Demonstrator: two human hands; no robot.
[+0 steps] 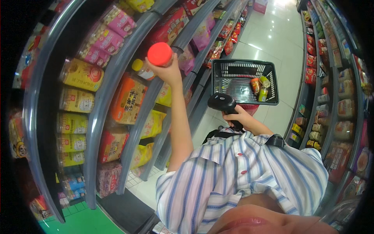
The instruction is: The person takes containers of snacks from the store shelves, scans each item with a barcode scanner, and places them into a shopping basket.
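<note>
My left hand (169,71) grips a jar with a red screw lid (159,54), holding it upright in front of the left shelving. Most of the jar's body is hidden under the lid and behind my fingers. Just left of it, a smaller jar with a yellow lid (137,65) stands on a shelf. Close to my body, my right hand (242,116) is wrapped around the handle of a black handheld barcode scanner (222,102), its head turned to the left. Beyond the scanner is a black plastic shopping basket (274,84), with an orange-lidded jar (255,86) and green-yellow containers (263,94) at its right end.
Grey-edged shelves (100,96) line my left side, stocked with pink-labelled tubs (108,42), yellow tubs (76,100) and orange packs (128,99). More stocked shelves (330,73) run along the right. A tiled aisle (268,35) lies between them. Something red (247,108) shows beneath the basket.
</note>
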